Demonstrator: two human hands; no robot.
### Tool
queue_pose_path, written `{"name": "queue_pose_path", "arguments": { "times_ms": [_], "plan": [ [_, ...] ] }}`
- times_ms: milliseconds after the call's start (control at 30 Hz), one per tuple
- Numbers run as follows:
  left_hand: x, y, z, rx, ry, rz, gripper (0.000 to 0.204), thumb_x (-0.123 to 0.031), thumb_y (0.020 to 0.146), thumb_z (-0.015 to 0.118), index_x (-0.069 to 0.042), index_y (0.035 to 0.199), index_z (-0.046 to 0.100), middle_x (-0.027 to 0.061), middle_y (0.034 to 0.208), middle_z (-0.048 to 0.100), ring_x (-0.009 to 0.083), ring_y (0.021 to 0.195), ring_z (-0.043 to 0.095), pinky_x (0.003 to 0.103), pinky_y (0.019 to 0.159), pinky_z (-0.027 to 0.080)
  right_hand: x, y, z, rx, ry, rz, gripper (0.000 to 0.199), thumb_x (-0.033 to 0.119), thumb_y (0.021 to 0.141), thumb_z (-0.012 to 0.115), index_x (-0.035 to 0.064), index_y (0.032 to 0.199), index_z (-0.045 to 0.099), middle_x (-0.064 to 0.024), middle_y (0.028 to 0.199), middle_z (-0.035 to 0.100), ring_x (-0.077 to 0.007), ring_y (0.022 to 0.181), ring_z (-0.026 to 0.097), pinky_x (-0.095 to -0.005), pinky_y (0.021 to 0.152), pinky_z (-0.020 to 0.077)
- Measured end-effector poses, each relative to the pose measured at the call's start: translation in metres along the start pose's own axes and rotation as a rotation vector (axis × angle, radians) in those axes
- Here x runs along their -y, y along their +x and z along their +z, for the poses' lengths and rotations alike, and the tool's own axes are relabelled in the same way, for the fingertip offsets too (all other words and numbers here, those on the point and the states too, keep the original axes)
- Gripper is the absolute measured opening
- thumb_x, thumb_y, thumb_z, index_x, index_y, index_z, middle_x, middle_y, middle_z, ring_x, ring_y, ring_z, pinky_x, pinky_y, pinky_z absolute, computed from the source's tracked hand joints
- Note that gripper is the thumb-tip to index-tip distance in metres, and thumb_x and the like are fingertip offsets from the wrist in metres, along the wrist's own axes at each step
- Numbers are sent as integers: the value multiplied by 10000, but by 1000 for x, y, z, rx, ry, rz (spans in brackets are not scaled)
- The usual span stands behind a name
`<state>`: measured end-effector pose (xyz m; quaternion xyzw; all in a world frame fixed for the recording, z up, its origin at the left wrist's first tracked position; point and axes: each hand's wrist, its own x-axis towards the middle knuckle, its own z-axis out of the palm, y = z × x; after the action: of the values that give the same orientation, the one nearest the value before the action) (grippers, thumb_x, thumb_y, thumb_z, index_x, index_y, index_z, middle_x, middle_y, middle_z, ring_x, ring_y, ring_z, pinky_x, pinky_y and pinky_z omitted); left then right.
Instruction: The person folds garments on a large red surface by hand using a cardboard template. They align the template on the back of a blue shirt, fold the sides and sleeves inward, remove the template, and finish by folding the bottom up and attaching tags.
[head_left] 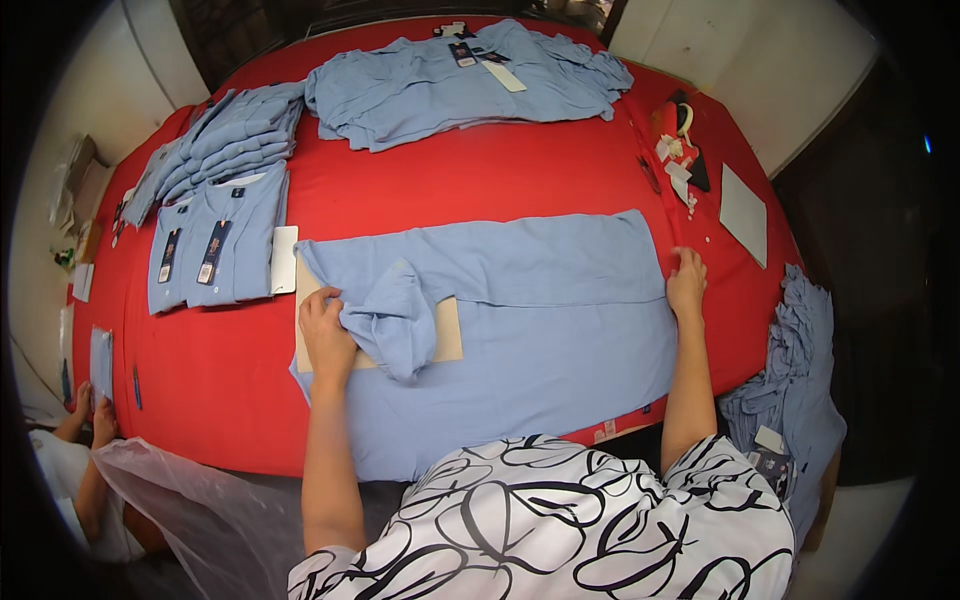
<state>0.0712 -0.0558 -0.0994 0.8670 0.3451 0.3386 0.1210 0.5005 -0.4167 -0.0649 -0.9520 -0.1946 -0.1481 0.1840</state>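
Note:
A light blue shirt [560, 350] lies spread across the red-covered table in front of me. On its left part rests a beige cardboard sheet [449, 335], partly covered by a bunched, folded-over sleeve [395, 315]. My left hand [328, 330] is over the board's left side, its fingers closed on the edge of that sleeve. At the shirt's right edge is my right hand [687, 285], fingers bent but apart, with nothing seen in them. Whether it touches the cloth is hard to tell.
Folded blue shirts with tags [215, 245] and a stack [235, 140] lie left; loose shirts [460, 85] lie at the back. Paper scraps [678, 165] and a white card [743, 215] lie right. More shirts [800, 380] hang off the right edge. Another person's hands [100, 415] hold a blue packet [102, 362].

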Motion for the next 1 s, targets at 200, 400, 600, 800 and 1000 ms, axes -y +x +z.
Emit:
{"name": "queue_pose_path", "arguments": {
  "times_ms": [200, 400, 600, 800, 1000],
  "plan": [
    [-8, -2, -31, 228, -64, -62, 283, -92, 693, 745, 23, 881, 567, 143, 1303, 530, 351, 1194, 463, 417, 1005, 401, 63, 11, 37, 237, 386, -355, 429, 238, 976, 528, 89, 1377, 509, -89, 1516, 405, -277, 1406, 349, -508, 1138, 274],
    [-5, -22, -21, 143, 2, -125, 299, -59, 691, 739, 1, 881, 517, 168, 1317, 511, 374, 1189, 470, 443, 1055, 366, 70, 69, 64, 330, -63, -132, 602, 468, 988, 427, 153, 1499, 375, -28, 1602, 264, -230, 1489, 185, -588, 1165, 178],
    [-10, -28, -20, 45, -3, -184, 301, -81, 731, 712, -26, 924, 487, 166, 1315, 507, 375, 1189, 471, 486, 1129, 282, 48, 101, 53, 383, -127, -257, 449, 313, 912, 630, 129, 1318, 574, -107, 1413, 515, -271, 1319, 457, -515, 1034, 393],
    [-21, -19, -11, 71, -47, -163, 282, -78, 754, 686, -29, 951, 491, 176, 1321, 499, 369, 1218, 463, 519, 1139, 255, -2, 150, 27, 367, 614, 7, 471, 390, 798, 762, 81, 1128, 628, -149, 984, 697, -363, 901, 653, -411, 814, 502],
    [-14, -25, -11, 48, 20, -185, 281, -63, 759, 666, -20, 970, 486, 186, 1333, 489, 370, 1245, 451, 523, 1146, 255, 39, 101, 41, -9, 223, -56, 461, 401, 846, 711, 82, 1154, 582, -149, 1180, 622, -355, 1111, 574, -475, 922, 457]
  ]
}}
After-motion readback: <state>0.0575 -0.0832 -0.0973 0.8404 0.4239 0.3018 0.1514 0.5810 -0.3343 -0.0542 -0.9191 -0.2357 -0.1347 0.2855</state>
